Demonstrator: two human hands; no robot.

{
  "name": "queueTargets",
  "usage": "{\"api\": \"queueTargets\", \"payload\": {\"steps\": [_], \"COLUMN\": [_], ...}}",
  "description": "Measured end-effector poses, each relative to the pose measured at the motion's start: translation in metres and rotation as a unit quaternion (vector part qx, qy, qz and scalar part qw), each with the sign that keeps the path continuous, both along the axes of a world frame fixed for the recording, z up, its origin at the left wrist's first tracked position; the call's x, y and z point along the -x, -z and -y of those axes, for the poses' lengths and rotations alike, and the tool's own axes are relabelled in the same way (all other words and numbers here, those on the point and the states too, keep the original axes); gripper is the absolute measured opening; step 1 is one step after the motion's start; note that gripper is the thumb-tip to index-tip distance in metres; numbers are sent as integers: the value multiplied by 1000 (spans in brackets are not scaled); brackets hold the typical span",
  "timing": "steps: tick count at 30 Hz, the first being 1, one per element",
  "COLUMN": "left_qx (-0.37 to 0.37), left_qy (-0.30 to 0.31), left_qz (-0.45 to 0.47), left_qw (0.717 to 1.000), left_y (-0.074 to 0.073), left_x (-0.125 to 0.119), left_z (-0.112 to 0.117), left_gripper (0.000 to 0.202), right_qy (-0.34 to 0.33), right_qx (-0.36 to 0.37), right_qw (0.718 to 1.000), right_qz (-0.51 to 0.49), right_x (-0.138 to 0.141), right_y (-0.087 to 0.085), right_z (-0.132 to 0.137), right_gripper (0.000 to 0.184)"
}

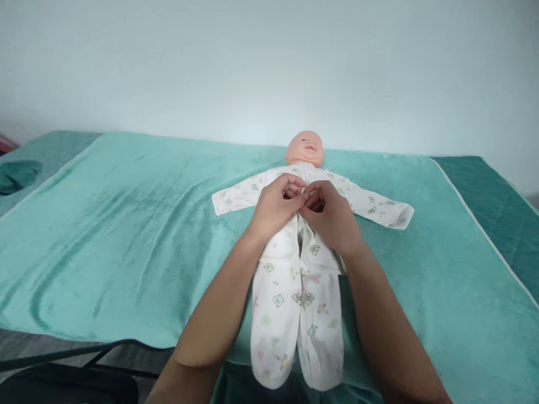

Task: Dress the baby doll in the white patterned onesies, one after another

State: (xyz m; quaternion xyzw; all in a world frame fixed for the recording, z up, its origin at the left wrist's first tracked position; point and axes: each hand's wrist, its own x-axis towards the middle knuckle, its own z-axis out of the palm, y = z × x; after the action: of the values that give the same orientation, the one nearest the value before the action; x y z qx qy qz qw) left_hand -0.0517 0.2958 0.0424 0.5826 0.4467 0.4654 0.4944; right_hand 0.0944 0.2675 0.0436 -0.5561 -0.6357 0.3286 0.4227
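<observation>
Blanket (126, 252), plush and teal, spreads rumpled before a plain pale wall (252, 67); on it lies a smooth-headed doll (305, 147) in soft, printed clothes (275, 322). Left hand (281, 201) and right hand (332, 216) meet, fingers pinching the clothes' front.

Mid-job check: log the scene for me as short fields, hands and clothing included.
left hand: at the jacket front, fingertips close to the other hand's
right hand: beside the left hand, fingers curled; what they pinch is hidden
doll: on its back, head bare
jacket: white, printed, sleeves spread sideways
trousers: white, printed, legs toward the camera
blanket: light green, wrinkled, under the doll
wall: pale, behind
</observation>
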Motion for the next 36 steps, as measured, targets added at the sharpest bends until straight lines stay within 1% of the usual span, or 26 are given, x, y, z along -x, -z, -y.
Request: {"api": "queueTargets", "payload": {"steps": [3, 5, 8, 11, 14, 16, 18, 19, 21, 23, 25, 27, 31, 33, 36], "left_qx": [20, 24, 21, 19, 12, 6, 9, 13, 21, 20, 16, 10, 0, 7, 35], "left_qy": [20, 25, 21, 11, 19, 41, 79, 102, 150, 190, 212, 216, 211, 207, 206], "left_qz": [49, 59, 27, -10, -39, -65, -95, -110, -140, -169, -197, -213, -211, -170, -57], "left_qw": [998, 998, 999, 1000, 999, 997, 992, 989, 978, 967, 957, 953, 955, 963, 976], "left_y": [0, 0, 0, -2, -7, -10, -14, -16, -18, -20, -21, -21, -20, -19, -19], "left_x": [4, 7, 12, 14, 18, 24, 31, 35, 42, 47, 49, 50, 51, 50, 44], "left_z": [0, -1, 0, 2, 5, 6, 7, 8, 8, 7, 7, 7, 7, 8, 12], "left_gripper": [21, 24, 23, 19, 17, 18, 22, 23, 24, 22, 20, 17, 17, 20, 25], "right_qy": [-3, -5, -14, -26, -24, -14, -8, -8, -22, -49, -80, -106, -151, -170, -190], "right_qx": [6, 8, 12, 5, 3, 11, 29, 39, 58, 65, 70, 79, 118, 134, 135], "right_qw": [1000, 1000, 1000, 999, 995, 987, 971, 961, 943, 937, 940, 947, 967, 972, 972], "right_qz": [1, 0, 11, 43, 100, 161, 238, 275, 327, 340, 325, 291, 168, 90, -30], "right_x": [-1, -2, -4, -5, -4, -3, -3, -3, -3, -5, -10, -15, -25, -27, -28], "right_y": [0, 1, 0, -1, -7, -13, -20, -23, -30, -34, -35, -35, -33, -29, -23], "right_z": [1, 1, 4, 8, 16, 21, 27, 30, 34, 35, 35, 33, 27, 25, 22], "right_gripper": [29, 32, 38, 46, 43, 34, 26, 25, 28, 34, 40, 44, 47, 49, 49]}}
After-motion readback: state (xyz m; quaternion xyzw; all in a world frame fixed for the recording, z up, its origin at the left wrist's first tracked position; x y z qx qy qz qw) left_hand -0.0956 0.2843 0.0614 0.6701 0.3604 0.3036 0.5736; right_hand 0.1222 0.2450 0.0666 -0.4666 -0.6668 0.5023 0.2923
